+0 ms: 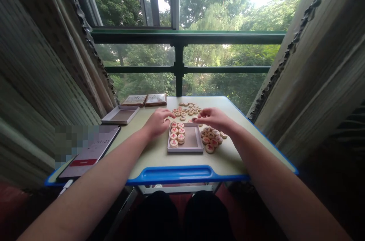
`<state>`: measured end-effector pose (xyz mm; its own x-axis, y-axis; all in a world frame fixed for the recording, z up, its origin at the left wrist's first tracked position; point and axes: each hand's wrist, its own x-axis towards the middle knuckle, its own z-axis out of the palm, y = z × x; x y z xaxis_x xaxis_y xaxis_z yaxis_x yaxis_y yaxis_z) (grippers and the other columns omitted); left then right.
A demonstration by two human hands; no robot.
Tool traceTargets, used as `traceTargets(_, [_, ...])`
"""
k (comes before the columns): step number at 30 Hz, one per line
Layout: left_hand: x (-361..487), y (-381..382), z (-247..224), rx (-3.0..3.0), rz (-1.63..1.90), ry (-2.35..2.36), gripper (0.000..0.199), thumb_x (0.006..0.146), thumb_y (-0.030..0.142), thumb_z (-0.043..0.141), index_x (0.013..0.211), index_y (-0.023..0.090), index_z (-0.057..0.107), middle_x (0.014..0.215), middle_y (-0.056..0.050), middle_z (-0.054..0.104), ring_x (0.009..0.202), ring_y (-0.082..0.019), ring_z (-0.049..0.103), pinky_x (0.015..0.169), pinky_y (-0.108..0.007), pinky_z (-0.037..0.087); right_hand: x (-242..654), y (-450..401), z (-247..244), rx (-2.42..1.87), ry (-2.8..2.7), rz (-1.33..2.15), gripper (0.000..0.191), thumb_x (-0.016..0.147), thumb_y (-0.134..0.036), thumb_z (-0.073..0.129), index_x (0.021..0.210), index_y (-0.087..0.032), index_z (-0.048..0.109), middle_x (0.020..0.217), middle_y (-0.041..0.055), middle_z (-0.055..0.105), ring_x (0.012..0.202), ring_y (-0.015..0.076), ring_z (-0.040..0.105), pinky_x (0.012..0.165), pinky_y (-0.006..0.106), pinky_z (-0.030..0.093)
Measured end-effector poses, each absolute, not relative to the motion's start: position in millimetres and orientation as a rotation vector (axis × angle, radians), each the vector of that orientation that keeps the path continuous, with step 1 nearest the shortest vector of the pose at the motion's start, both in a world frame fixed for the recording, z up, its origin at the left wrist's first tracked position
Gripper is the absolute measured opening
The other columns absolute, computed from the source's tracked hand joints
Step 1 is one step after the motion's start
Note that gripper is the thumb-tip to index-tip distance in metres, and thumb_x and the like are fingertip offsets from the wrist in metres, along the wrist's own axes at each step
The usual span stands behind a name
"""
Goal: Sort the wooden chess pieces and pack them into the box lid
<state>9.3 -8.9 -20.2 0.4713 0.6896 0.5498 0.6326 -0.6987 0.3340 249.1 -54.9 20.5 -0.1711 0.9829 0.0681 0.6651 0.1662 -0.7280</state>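
A shallow open box point(185, 150) holds round wooden Chinese chess pieces point(181, 131) with red characters, lined up in two columns along its left side. My left hand point(158, 121) hovers at the box's back left corner, thumb and fingers apart, with nothing visible between them. At the back right corner, my right hand point(210, 116) pinches a single Chinese chess piece point(194, 119) in its fingertips. Behind the box lie loose pieces point(185, 111), some hidden by the hands. Beside its right wall sits a heap of more pieces point(210, 140), partly stacked.
A second shallow tray point(121, 114) lies at the table's left, with two flat brown-edged packs point(145, 99) behind it. A phone point(89, 153) with a white cable rests at the left edge. The table point(228, 161) has a raised blue rim; window and curtains surround it.
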Motion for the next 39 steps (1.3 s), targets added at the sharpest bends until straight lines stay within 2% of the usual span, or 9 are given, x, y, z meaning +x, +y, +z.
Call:
traceTargets(6, [8,-9,-21,2.644,1.013,1.201,0.03,0.069,0.009,0.044,0.081,0.019,0.069,0.091,-0.004,0.065,0.092,-0.02,0.054,0.086,-0.037,0.044,272,-30,3,-1.867,-1.604,0.475,0.03,0.064,-0.041,0.065,0.071,-0.013,0.065,0.057,0.0012,0.058,0.051,0.0099,0.047,0.047,0.022,0.032])
traceTargets(12, [7,-8,-20,2.684,1.01,1.196,0.028,0.07,0.01,0.045,0.081,0.019,0.069,0.09,-0.004,0.065,0.091,-0.02,0.054,0.087,-0.037,0.044,274,-15,-10,-1.972,-1.651,0.368,0.03,0.071,-0.041,0.058,0.078,-0.015,0.069,0.067,0.005,0.066,0.059,0.0136,0.056,0.052,0.022,0.035])
traceTargets(16, [7,-8,-21,2.705,1.002,1.187,0.03,0.07,0.009,0.044,0.082,0.019,0.069,0.089,-0.005,0.065,0.092,-0.021,0.053,0.087,-0.037,0.044,281,-9,-11,-1.963,-1.753,0.243,0.03,0.079,-0.034,0.049,0.09,-0.017,0.071,0.081,0.007,0.068,0.072,0.0152,0.058,0.063,0.022,0.039])
traceTargets(20, [8,-9,-21,2.715,0.988,1.189,0.032,0.069,0.007,0.042,0.082,0.019,0.069,0.089,-0.004,0.065,0.092,-0.02,0.052,0.087,-0.037,0.044,283,-8,-13,-1.989,-1.91,0.094,0.034,0.077,-0.036,0.052,0.102,-0.021,0.069,0.096,0.0095,0.065,0.086,0.019,0.056,0.076,0.025,0.039])
traceTargets(23, [9,-10,-21,2.729,0.972,1.171,0.032,0.069,0.008,0.042,0.083,0.019,0.069,0.09,-0.005,0.065,0.091,-0.02,0.053,0.086,-0.037,0.045,282,-8,-15,-1.968,-1.983,0.062,0.034,0.077,-0.039,0.051,0.099,-0.021,0.07,0.096,0.0098,0.062,0.091,0.0212,0.053,0.079,0.027,0.039])
traceTargets(27, [8,-10,-20,2.727,0.993,1.17,0.032,0.069,0.008,0.042,0.083,0.019,0.069,0.089,-0.005,0.065,0.091,-0.021,0.052,0.087,-0.038,0.044,291,-6,-12,-1.948,-1.892,0.018,0.033,0.075,-0.027,0.05,0.102,-0.021,0.069,0.097,0.0097,0.061,0.09,0.0202,0.053,0.082,0.028,0.039])
traceTargets(30, [7,-10,-20,2.715,1.018,1.187,0.032,0.068,0.007,0.043,0.081,0.02,0.069,0.088,-0.004,0.065,0.091,-0.021,0.053,0.087,-0.037,0.044,300,-5,-10,-2.02,-1.883,0.069,0.031,0.07,-0.024,0.054,0.095,-0.02,0.071,0.094,0.01,0.063,0.086,0.0211,0.054,0.08,0.028,0.04])
traceTargets(35, [7,-10,-21,2.722,0.973,1.196,0.032,0.069,0.007,0.042,0.082,0.018,0.069,0.088,-0.005,0.065,0.091,-0.022,0.052,0.086,-0.037,0.043,300,-4,-13,-2.068,-1.867,0.138,0.034,0.071,-0.038,0.055,0.093,-0.018,0.072,0.087,0.0106,0.065,0.084,0.0224,0.055,0.073,0.029,0.041])
traceTargets(39, [8,-11,-21,2.737,0.962,1.175,0.031,0.07,0.007,0.043,0.082,0.019,0.069,0.088,-0.005,0.065,0.091,-0.021,0.052,0.086,-0.036,0.043,292,-4,-17,-2.049,-1.904,0.054,0.041,0.07,-0.05,0.054,0.09,-0.018,0.071,0.09,0.0113,0.064,0.089,0.0243,0.052,0.076,0.031,0.04])
